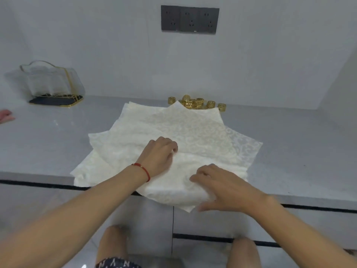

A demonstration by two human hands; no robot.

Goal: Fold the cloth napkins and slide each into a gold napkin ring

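Observation:
A loose pile of cream patterned cloth napkins (193, 128) lies fanned out on the grey counter (289, 151), its near edge hanging over the front. My left hand (158, 155), with a red string bracelet at the wrist, rests on the top napkin with fingers curled and pinches a fold near the middle. My right hand (224, 186) grips the near edge of that same napkin, thumb below the cloth. Several gold napkin rings (197, 103) sit in a cluster right behind the pile.
A clear glass holder with gold trim (52, 82) stands at the back left. A pink item (5, 117) shows at the far left edge. A dark socket panel (190, 19) is on the wall. My knees (243, 252) show below the counter front.

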